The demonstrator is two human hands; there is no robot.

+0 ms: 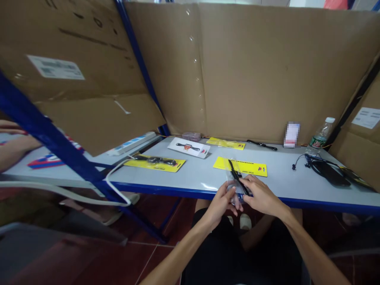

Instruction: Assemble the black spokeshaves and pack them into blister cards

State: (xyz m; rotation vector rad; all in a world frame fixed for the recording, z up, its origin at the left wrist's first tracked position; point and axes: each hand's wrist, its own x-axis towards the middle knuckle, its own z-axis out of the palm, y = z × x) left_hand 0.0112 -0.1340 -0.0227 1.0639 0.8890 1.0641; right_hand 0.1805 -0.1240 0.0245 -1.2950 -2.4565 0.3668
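Observation:
My left hand (pixel 222 204) pinches a clear plastic shell (pixel 230 182) at the front edge of the table. My right hand (pixel 263 196) has its fingers closed on a narrow black watch-like strap (pixel 234 171), which lies slantwise over the shell. Just behind both hands, a yellow backing card (pixel 255 168) with black print lies flat, partly covered by the strap and the plastic. To the left, another yellow card (pixel 175 165) carries a black strap (pixel 156 160) under clear plastic. Farther back is a white card (pixel 172 144) with a strap pictured or mounted on it; I cannot tell which.
At the back lie a yellow card (pixel 225 143) and a loose black strap (pixel 261 145). A phone (pixel 291 135), water bottle (pixel 320 136), earphones (pixel 293 167) and a black flat case (pixel 332 173) stand or lie right. Cardboard walls (pixel 252 71) enclose the table; another person's arm (pixel 18 148) shows left.

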